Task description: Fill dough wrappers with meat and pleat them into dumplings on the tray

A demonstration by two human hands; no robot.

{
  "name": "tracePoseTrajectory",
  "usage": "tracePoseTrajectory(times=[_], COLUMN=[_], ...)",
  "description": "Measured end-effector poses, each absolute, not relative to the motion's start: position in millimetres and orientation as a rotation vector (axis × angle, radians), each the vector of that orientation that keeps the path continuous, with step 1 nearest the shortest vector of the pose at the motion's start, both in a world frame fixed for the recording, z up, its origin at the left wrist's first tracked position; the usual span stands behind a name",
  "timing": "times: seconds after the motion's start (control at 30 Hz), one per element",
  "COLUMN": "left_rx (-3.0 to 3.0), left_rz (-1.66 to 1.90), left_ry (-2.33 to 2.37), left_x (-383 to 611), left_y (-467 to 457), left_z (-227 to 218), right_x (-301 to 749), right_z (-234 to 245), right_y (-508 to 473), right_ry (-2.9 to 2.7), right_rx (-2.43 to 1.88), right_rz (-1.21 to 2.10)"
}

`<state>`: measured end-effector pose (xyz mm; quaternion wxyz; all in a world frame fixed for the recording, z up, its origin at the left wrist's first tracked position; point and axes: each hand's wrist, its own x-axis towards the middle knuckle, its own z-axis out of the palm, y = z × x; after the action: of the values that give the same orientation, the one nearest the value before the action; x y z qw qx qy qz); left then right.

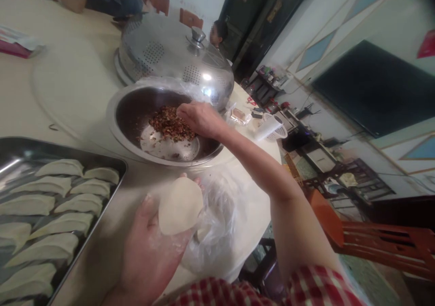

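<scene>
A round, pale dumpling wrapper (181, 205) lies across the palm and fingers of my left hand (152, 251), which holds it up in front of the bowl. Dusty flour marks that palm. My right hand (200, 119) reaches over the rim of a wide steel bowl (118, 136), its fingers closed at the brown chopped filling (168, 122). What sits between those fingers is hidden. To the left, a metal tray (124, 163) bears several folded dumplings (63, 222) in rows. Beneath and right of my left hand lies a crumpled clear plastic bag (217, 220).
Behind the bowl stands a large steamer with a domed steel lid (176, 47). A white roll (268, 128) and a basket (280, 131) are at the table's right edge. A wooden chair (374, 238) stands at the right. People (217, 34) are beyond the table.
</scene>
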<state>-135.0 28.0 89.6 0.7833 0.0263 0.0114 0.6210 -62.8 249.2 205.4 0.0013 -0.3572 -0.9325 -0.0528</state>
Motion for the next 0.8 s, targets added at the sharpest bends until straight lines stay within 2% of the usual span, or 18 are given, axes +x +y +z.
tracePoseTrajectory(times=[0.23, 0.53, 0.8], left_rx=[0.065, 0.051, 0.039], left_rz=[1.356, 1.35, 1.315], left_ry=[0.036, 0.031, -0.059], left_x=[-134.2, -134.7, -133.9], left_y=[28.2, 29.8, 29.6], left_z=[90.4, 87.4, 85.9], right_x=[-67.8, -54.8, -34.4], right_z=[200.1, 205.7, 208.8], right_y=[252.8, 248.7, 249.8], right_ry=[-2.95, -2.76, -2.68], right_rx=[-1.092, -1.113, -1.38], right_rz=[-0.163, 0.141, -0.088])
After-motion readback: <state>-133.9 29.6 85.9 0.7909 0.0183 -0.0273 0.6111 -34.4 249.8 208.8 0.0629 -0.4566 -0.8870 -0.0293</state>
